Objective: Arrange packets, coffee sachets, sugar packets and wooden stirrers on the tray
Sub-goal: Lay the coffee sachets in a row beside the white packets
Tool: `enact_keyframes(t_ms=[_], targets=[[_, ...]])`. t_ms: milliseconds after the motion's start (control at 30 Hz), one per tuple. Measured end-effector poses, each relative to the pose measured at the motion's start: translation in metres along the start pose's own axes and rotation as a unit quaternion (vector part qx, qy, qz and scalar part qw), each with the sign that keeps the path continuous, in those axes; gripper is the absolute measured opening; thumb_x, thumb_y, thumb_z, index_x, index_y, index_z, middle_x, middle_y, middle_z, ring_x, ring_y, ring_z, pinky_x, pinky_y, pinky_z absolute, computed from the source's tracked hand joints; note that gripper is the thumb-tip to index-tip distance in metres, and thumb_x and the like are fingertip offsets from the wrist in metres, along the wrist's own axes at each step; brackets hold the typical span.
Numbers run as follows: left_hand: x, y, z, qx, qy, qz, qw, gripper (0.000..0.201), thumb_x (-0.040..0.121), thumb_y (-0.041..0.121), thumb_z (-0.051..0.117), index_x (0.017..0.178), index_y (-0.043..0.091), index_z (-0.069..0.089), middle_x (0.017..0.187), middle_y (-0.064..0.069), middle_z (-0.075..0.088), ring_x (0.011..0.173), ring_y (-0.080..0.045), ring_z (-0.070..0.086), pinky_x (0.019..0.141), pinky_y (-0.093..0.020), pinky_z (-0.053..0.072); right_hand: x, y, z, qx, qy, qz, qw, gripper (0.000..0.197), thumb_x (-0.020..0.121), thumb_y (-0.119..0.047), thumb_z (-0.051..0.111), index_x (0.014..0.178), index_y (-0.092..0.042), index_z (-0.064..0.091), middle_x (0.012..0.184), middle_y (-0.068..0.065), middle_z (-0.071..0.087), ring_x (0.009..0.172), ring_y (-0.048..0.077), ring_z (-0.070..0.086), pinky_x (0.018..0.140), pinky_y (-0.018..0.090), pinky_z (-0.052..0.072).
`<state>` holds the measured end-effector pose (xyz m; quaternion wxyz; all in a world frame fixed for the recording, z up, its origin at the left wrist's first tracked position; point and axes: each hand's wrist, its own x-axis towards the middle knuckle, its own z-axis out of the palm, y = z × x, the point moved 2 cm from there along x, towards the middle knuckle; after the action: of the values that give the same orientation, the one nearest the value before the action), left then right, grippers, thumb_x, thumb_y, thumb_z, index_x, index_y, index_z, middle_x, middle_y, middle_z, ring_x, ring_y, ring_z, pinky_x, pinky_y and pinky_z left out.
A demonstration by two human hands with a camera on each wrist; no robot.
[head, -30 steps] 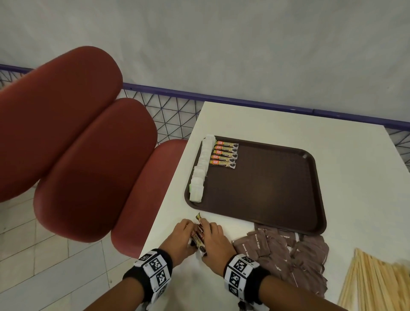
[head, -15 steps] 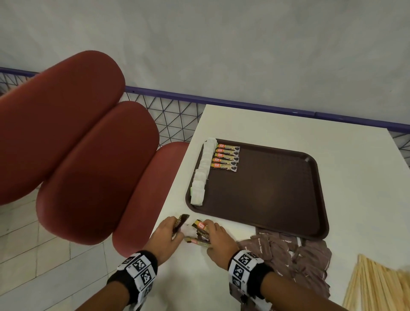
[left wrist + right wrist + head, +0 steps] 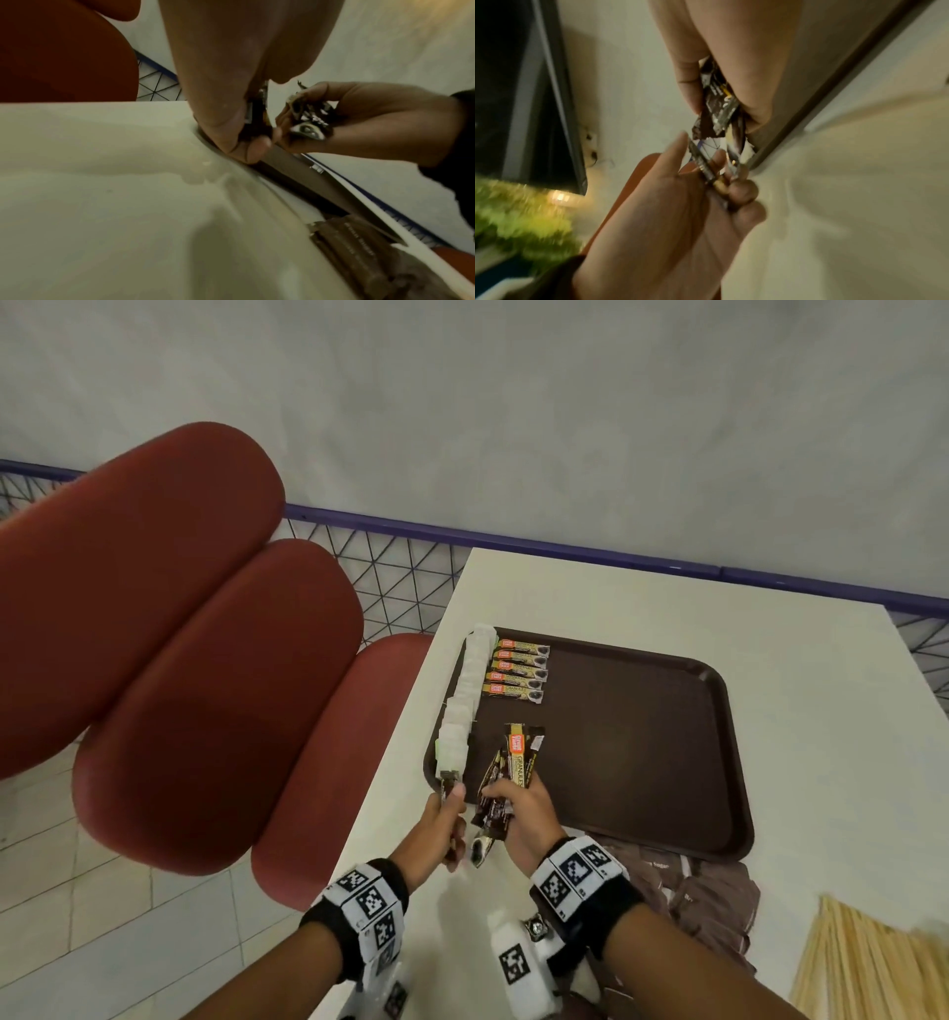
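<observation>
A brown tray (image 3: 642,752) lies on the white table, with a row of white packets (image 3: 470,690) along its left rim and several coffee sachets (image 3: 516,671) lined up beside them. My right hand (image 3: 518,809) grips a bunch of coffee sachets (image 3: 513,773) over the tray's near left corner; they also show in the right wrist view as coffee sachets (image 3: 718,97). Just to its left, my left hand (image 3: 447,814) pinches a single sachet (image 3: 451,780), seen close as a sachet (image 3: 254,113). Brown sugar packets (image 3: 719,896) and wooden stirrers (image 3: 873,963) lie on the table at the near right.
Red padded seats (image 3: 205,690) stand left of the table, close to its left edge (image 3: 390,783). A purple rail with wire mesh (image 3: 400,577) runs behind the table under a grey wall. Most of the tray's floor is bare.
Both hands rose from the table's front and moved toward the tray's near left corner. The sachets are now split: one in the left hand, the bunch in the right.
</observation>
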<state>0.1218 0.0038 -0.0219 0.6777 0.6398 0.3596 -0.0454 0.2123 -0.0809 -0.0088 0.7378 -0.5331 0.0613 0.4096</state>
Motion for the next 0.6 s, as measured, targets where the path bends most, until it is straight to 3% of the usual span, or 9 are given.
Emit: enact_keyframes(t_ms=[67,133,200,300,433,500,600], targets=[[0.002,0.001,0.006,0.016,-0.019,0.006,1.000,0.056,0.091,0.063,0.028,0.109,0.012,0.042,0.076,-0.003,0.049,0.057,-0.012,0.050,0.051,-0.024,0.041,0.000,0.002,0.001,0.035,0.002,0.009,0.999,0.042,0.078,0.014,0.048,0.115,-0.005,0.052,0.093,0.017,0.062,0.087,0.033,0.061,0.076,0.040,0.053],[0.002,0.000,0.009,0.014,-0.029,-0.002,0.999,0.065,0.086,0.067,0.028,0.126,0.017,0.036,0.100,-0.005,0.056,0.075,-0.013,0.058,0.056,-0.024,0.048,-0.002,0.004,0.002,0.040,0.003,0.011,0.999,0.041,0.080,0.014,0.047,0.117,-0.004,0.052,0.093,0.017,0.063,0.085,0.031,0.063,0.073,0.039,0.053],[0.005,-0.003,0.009,-0.016,-0.036,-0.014,0.999,0.075,0.077,0.072,0.030,0.132,0.021,0.031,0.121,-0.004,0.055,0.097,-0.014,0.060,0.070,-0.029,0.054,-0.004,0.005,0.001,0.018,0.004,0.007,1.000,0.039,0.081,0.013,0.047,0.116,-0.004,0.053,0.093,0.015,0.064,0.082,0.027,0.064,0.067,0.034,0.053],[0.007,-0.004,0.008,-0.061,-0.023,-0.018,0.998,0.081,0.071,0.076,0.037,0.131,0.023,0.033,0.125,-0.001,0.056,0.112,-0.014,0.059,0.096,-0.045,0.050,-0.007,0.009,0.002,-0.027,0.009,0.001,1.000,0.038,0.081,0.012,0.050,0.115,-0.004,0.054,0.093,0.015,0.065,0.083,0.025,0.064,0.068,0.032,0.052],[0.007,-0.002,0.011,-0.068,-0.019,-0.016,0.997,0.089,0.069,0.079,0.038,0.136,0.021,0.032,0.128,0.003,0.053,0.119,-0.011,0.053,0.106,-0.043,0.041,-0.008,0.010,0.003,-0.055,0.008,-0.003,0.998,0.032,0.083,0.007,0.053,0.112,-0.005,0.057,0.096,0.014,0.066,0.087,0.023,0.063,0.073,0.029,0.052],[0.009,-0.003,0.013,-0.071,-0.019,-0.011,0.997,0.100,0.061,0.087,0.041,0.136,0.021,0.035,0.127,0.002,0.056,0.117,-0.011,0.055,0.102,-0.039,0.044,-0.009,0.011,0.004,-0.047,0.005,0.002,0.999,0.027,0.085,0.002,0.053,0.110,-0.007,0.059,0.092,0.011,0.066,0.083,0.021,0.063,0.068,0.027,0.052],[0.011,0.001,0.016,-0.078,-0.011,-0.004,0.997,0.095,0.065,0.084,0.042,0.133,0.018,0.041,0.113,-0.005,0.065,0.092,-0.015,0.065,0.067,-0.028,0.051,-0.009,0.018,0.007,-0.070,0.009,0.023,0.997,0.024,0.089,-0.014,0.054,0.112,-0.009,0.056,0.090,0.010,0.065,0.078,0.022,0.063,0.050,0.024,0.046]])
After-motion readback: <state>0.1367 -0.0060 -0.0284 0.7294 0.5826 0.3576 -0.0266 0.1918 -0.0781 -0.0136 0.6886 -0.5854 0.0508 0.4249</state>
